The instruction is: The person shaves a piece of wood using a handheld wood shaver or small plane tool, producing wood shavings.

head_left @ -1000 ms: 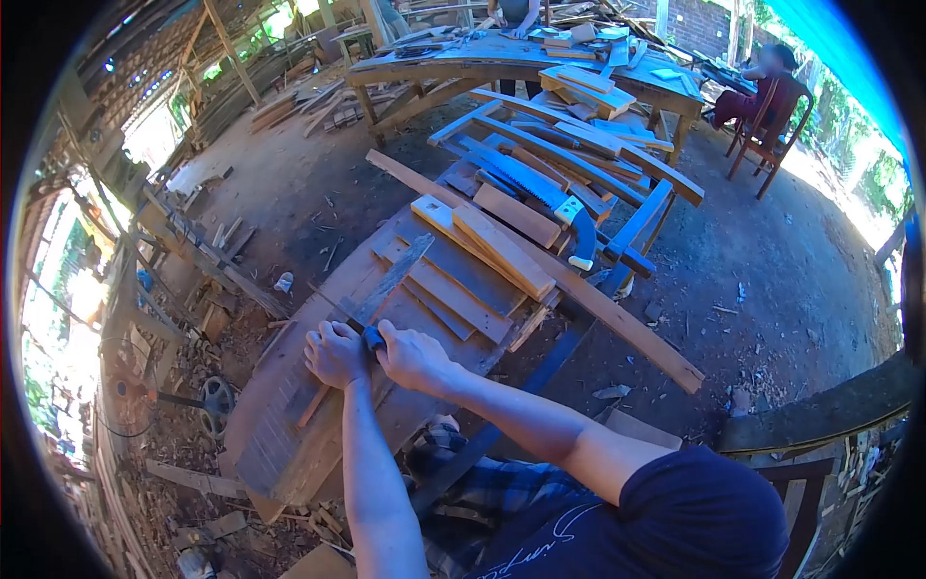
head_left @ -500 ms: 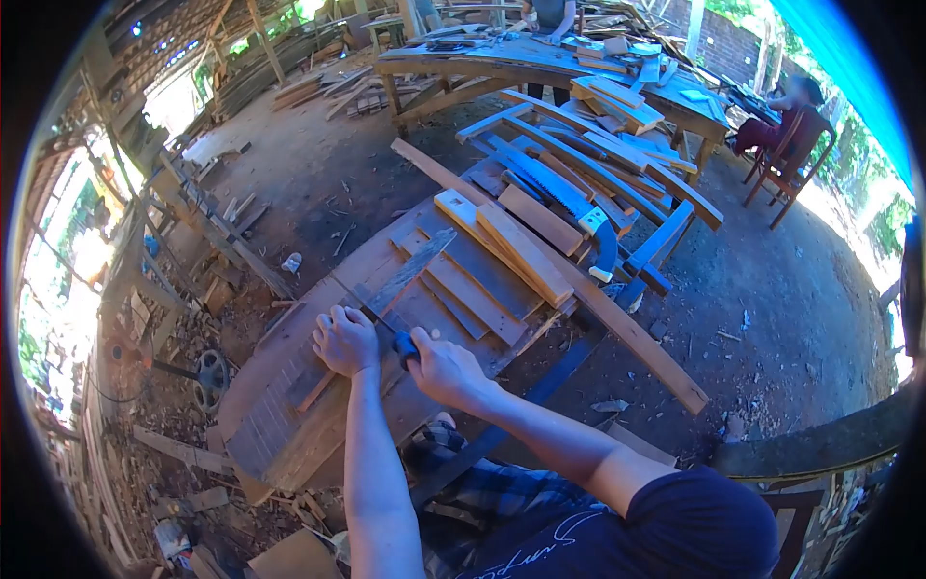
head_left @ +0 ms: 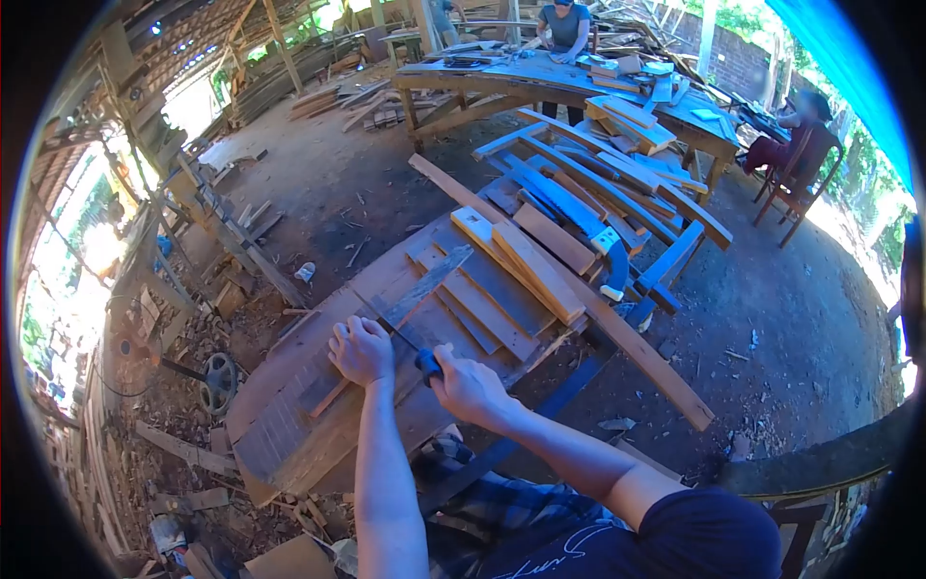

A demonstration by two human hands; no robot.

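Note:
My left hand point(head_left: 362, 349) is closed over a narrow wooden board point(head_left: 424, 287) lying on the slanted wooden bench top point(head_left: 289, 420), pressing it down. In my right hand point(head_left: 473, 388) is the dark blue handle of a thin-bladed hand saw point(head_left: 427, 363). Its blade points up and left, crossing the board just beyond my left fingers. The blade appears only as a thin line, so its teeth cannot be made out. Flat brown wooden pieces point(head_left: 473, 323) lie beside the board, with lighter wooden bars point(head_left: 535, 270) stacked past them.
A larger handsaw with a blue handle point(head_left: 617, 262) rests on stacked timber frames point(head_left: 690, 246) to the right. A long plank point(head_left: 656, 372) juts past the bench edge. Farther back, a person point(head_left: 566, 29) stands at a big table point(head_left: 482, 82); another sits on a chair point(head_left: 803, 169).
My right hand has drawn the saw back slightly, so less blade shows beyond the board. My left hand keeps its place on the board. The camera view has shifted a little.

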